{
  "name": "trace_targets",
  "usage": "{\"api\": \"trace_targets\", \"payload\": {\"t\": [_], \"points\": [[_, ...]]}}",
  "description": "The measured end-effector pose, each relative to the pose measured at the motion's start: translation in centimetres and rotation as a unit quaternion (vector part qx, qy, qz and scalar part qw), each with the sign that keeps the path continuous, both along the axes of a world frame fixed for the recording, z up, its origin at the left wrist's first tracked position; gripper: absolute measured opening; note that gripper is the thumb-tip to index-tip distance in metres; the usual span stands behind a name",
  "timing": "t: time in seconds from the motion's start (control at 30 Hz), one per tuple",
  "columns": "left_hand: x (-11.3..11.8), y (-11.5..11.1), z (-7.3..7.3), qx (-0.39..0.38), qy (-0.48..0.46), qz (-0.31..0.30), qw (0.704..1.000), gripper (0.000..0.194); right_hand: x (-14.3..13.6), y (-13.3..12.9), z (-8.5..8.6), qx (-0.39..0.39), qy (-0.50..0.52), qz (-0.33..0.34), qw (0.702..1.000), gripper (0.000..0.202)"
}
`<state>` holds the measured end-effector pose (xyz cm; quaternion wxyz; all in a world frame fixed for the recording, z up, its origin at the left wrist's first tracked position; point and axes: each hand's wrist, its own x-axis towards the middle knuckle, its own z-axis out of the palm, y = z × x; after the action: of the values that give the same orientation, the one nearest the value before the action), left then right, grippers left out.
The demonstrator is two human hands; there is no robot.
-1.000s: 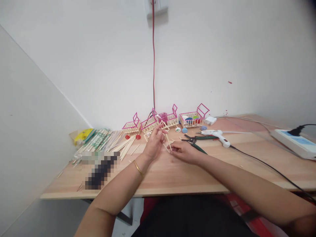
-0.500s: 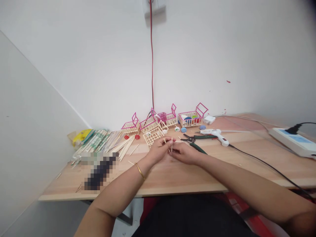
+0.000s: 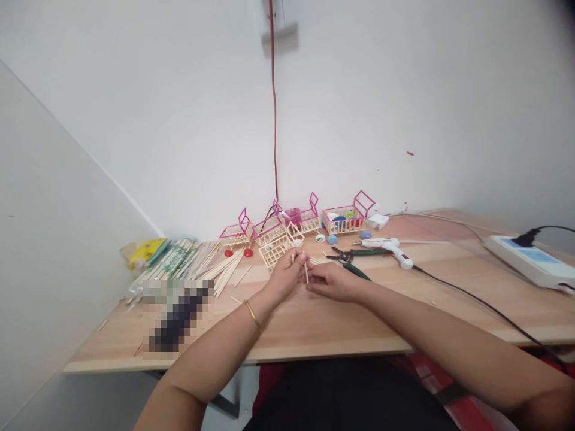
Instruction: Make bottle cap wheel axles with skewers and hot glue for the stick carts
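My left hand (image 3: 286,275) is closed on thin wooden sticks (image 3: 306,272) near the middle of the table. From the right, my right hand (image 3: 330,281) comes close to it, its fingers bent at the same sticks; how its fingertips meet them is too small to tell. Just behind my left hand lies an unpainted stick lattice frame (image 3: 275,252). Pliers with dark green handles (image 3: 354,270) lie behind my right hand, beside a white glue gun (image 3: 399,252).
Several small stick carts with pink edges (image 3: 345,220) stand along the wall. Loose sticks (image 3: 230,269), red caps (image 3: 248,252) and bagged sticks (image 3: 173,260) lie at the left. A power strip (image 3: 530,260) and the gun's black cable (image 3: 471,305) are at the right.
The camera view has shifted slightly. My hands have drawn a little apart at the fingertips, and a stick between them shows more clearly.
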<state>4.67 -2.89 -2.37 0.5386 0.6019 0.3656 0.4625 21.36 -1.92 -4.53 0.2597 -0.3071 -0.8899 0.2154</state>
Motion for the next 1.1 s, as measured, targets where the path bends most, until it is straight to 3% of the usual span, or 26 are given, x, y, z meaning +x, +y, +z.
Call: {"api": "trace_targets", "payload": {"t": [0.23, 0.4, 0.47, 0.53, 0.63, 0.7, 0.9, 1.1], "points": [[-0.2, 0.1, 0.3, -0.005, -0.039, 0.0, 0.999, 0.033, 0.3, 0.8, 1.3, -0.085, 0.102, -0.018, 0.991, 0.02], [-0.2, 0.1, 0.3, -0.02, -0.032, -0.009, 0.999, 0.033, 1.9, 2.7, 3.1, -0.141, 0.035, -0.045, 0.988, 0.023], [-0.2, 0.2, 0.1, -0.028, -0.039, -0.015, 0.999, 0.032, 3.1, 4.2, 4.0, -0.123, 0.011, -0.081, 0.989, 0.023], [-0.1, 0.2, 0.1, -0.039, -0.048, -0.018, 0.998, 0.032, 4.5, 6.1, 5.0, -0.048, -0.004, -0.166, 0.985, 0.022], [-0.1, 0.2, 0.1, -0.052, -0.046, -0.017, 0.997, 0.032, 6.5, 9.3, 6.5, 0.057, -0.102, -0.293, 0.949, 0.026], [-0.2, 0.1, 0.2, -0.054, -0.038, -0.018, 0.998, 0.032, 7.4, 11.5, 7.2, 0.076, -0.198, -0.347, 0.914, 0.028], [-0.5, 0.3, 0.3, -0.051, -0.025, -0.017, 0.998, 0.032, 7.6, 16.4, 7.8, 0.034, -0.33, -0.354, 0.874, 0.017], [-0.6, 0.4, 0.1, -0.053, -0.004, -0.016, 0.998, 0.031, 7.2, 18.1, 7.8, 0.029, -0.393, -0.354, 0.848, 0.017]]}}
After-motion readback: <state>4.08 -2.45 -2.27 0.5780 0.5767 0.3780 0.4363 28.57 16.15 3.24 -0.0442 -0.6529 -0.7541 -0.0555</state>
